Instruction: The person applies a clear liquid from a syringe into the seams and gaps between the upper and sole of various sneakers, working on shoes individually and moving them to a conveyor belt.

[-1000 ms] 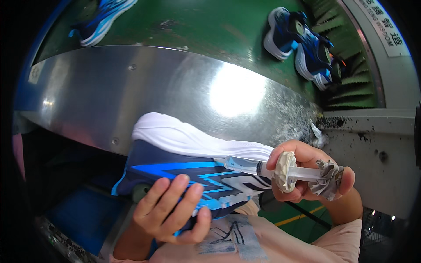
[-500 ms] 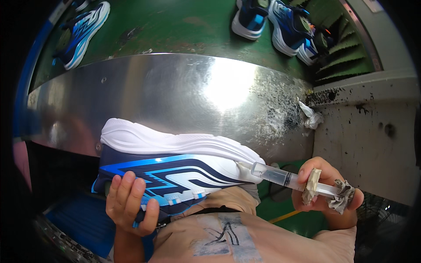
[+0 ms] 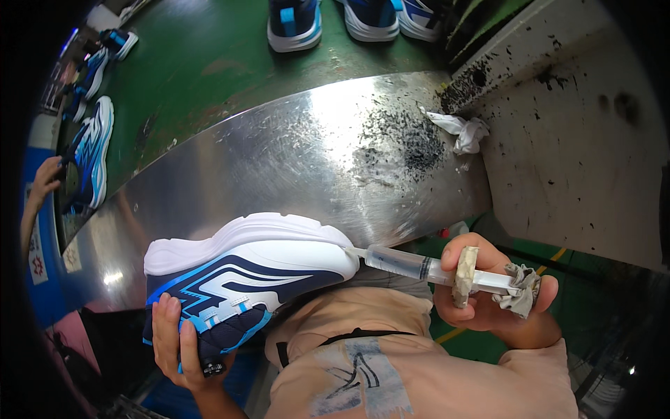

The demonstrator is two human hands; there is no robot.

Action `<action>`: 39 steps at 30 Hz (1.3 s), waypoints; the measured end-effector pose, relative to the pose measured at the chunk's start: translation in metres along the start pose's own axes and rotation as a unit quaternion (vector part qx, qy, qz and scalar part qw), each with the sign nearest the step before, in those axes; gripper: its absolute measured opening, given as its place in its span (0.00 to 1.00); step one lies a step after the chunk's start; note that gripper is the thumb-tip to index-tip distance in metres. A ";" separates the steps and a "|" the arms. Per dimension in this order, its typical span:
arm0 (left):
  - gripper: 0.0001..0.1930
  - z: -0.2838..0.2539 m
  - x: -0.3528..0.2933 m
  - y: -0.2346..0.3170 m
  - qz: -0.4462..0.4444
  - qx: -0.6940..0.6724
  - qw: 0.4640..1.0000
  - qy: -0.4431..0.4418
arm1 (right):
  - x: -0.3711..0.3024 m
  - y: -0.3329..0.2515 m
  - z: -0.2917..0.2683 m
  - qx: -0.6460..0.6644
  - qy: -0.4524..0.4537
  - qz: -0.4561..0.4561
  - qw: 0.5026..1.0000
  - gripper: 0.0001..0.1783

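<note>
My left hand [image 3: 178, 342] is closed around the upper of a navy, white and blue running shoe [image 3: 269, 279]. Its white sole faces up and away from me, and its toe points right. In my right hand [image 3: 502, 325] is a clear plastic syringe [image 3: 401, 264] with crumpled wrapping around its flange and plunger end. The fingers grip at the flange, while the thumb sits behind the plunger. The narrow tip of the syringe meets the seam between sole and upper at the toe.
A metal ledge [image 3: 279, 160] with dark specks borders a green belt [image 3: 202, 77]. Several similar shoes [image 3: 296, 24] stand on it. Another person's hand [image 3: 45, 178] touches a shoe [image 3: 94, 153] at left. Crumpled white paper [image 3: 464, 133] lies by a stained panel [image 3: 558, 140].
The shoe has shifted left and tilted, toe end now angled differently. The syringe has moved left with it, its tip still at the toe seam. The view has turned, and another person's hand appears at left.
</note>
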State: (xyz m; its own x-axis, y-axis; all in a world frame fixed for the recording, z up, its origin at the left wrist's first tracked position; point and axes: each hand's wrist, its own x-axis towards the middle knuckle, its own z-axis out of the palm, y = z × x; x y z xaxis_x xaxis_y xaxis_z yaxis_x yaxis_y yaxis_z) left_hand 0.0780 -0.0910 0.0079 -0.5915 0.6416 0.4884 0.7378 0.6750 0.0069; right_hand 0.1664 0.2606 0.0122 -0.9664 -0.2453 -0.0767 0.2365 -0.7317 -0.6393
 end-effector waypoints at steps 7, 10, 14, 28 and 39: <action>0.35 -0.004 0.026 -0.006 -0.014 -0.028 0.998 -0.046 | -0.002 -0.005 0.012 0.023 0.087 0.058 0.994 0.67; 0.37 -0.007 0.041 -0.009 -0.026 -0.060 0.996 -0.067 | 0.002 0.001 0.018 0.044 0.107 0.050 0.992 0.66; 0.39 -0.004 0.062 -0.018 -0.038 -0.089 0.990 -0.102 | 0.002 0.017 0.011 0.016 0.071 -0.007 0.997 0.65; 0.35 0.018 0.167 -0.065 -0.230 -0.293 0.881 -0.293 | 0.015 0.044 -0.003 -0.051 0.023 -0.082 0.995 0.62; 0.34 0.039 0.192 -0.100 -0.228 -0.331 0.842 -0.359 | 0.022 0.024 -0.002 -0.051 0.073 -0.067 0.994 0.64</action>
State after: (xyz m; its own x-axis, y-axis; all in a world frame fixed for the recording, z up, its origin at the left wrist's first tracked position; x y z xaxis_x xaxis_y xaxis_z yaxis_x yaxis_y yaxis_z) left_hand -0.1215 -0.0211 0.0669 -0.7314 0.5864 -0.3481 0.2597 0.7115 0.6529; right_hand 0.1503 0.2394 -0.0065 -0.9945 -0.0498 -0.0921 0.1013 -0.6814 -0.7249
